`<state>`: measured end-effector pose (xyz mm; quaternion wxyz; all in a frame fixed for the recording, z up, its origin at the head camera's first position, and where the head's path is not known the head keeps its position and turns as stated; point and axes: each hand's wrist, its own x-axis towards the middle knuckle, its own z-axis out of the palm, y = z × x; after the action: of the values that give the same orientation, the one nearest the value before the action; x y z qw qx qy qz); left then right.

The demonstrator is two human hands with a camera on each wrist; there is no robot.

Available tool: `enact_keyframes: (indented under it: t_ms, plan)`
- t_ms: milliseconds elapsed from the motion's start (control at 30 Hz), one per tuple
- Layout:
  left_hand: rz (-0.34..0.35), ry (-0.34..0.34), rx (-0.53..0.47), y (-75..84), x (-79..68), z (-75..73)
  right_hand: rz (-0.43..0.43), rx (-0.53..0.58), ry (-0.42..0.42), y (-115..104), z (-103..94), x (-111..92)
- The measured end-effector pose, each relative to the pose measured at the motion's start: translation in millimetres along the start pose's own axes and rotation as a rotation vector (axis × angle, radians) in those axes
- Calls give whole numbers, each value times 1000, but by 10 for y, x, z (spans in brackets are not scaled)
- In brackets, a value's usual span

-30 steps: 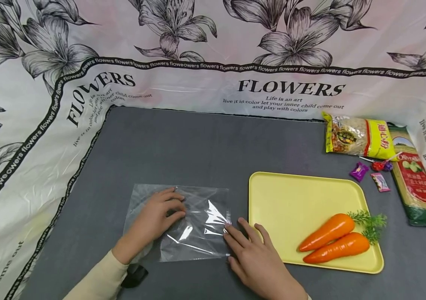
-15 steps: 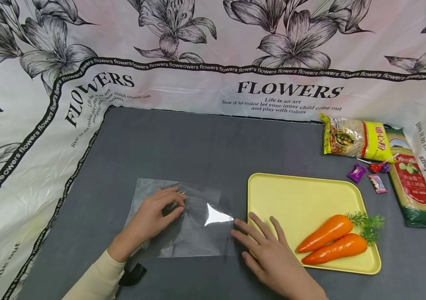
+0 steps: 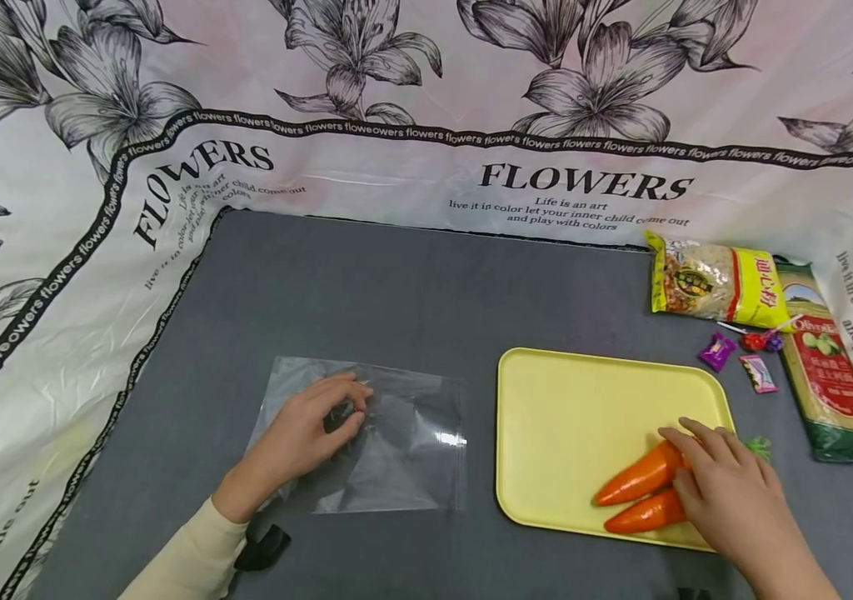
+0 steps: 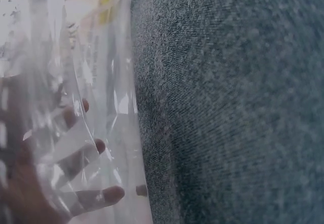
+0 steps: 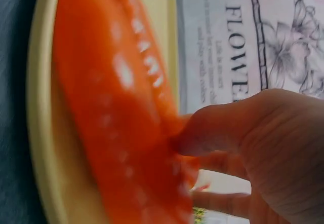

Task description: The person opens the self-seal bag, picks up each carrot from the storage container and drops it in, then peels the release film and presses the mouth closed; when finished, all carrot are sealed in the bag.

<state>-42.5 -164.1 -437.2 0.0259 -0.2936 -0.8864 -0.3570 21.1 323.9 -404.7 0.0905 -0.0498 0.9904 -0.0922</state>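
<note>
My left hand (image 3: 306, 429) is at the left part of a clear plastic bag (image 3: 396, 467) lying on the grey table. In the left wrist view, the spread fingers (image 4: 83, 201) show through the clear plastic, some tips touching it. Over the yellow tray's right side is my right hand (image 3: 734, 483), its thumb and fingers round the farther carrot (image 3: 640, 477). The nearer carrot (image 3: 644, 512) lies alongside, partly behind the hand. In the right wrist view, the thumb (image 5: 212, 133) presses the orange surface. Most of the green tops are hidden.
The yellow tray (image 3: 569, 400) stands right of the bag. Behind it lie a yellow food packet (image 3: 719, 279), a green-and-red packet (image 3: 831, 367), a purple wrapped candy (image 3: 716, 352), a pink one (image 3: 759, 373) and lollipops (image 3: 760, 340). A black item (image 3: 263, 548) sits by the left sleeve.
My right hand has left the bag's right edge, moved right across the tray and taken hold of the farther carrot. The left hand stays at the bag.
</note>
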Motion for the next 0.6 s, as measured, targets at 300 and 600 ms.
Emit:
enact_keyframes:
  t_ms: [300, 600]
  plan:
    - [3, 39, 18, -2, -8, 3, 63, 24, -89, 76, 3, 89]
    - [11, 47, 33, -8, -7, 19, -18, -53, 58, -68, -29, 152]
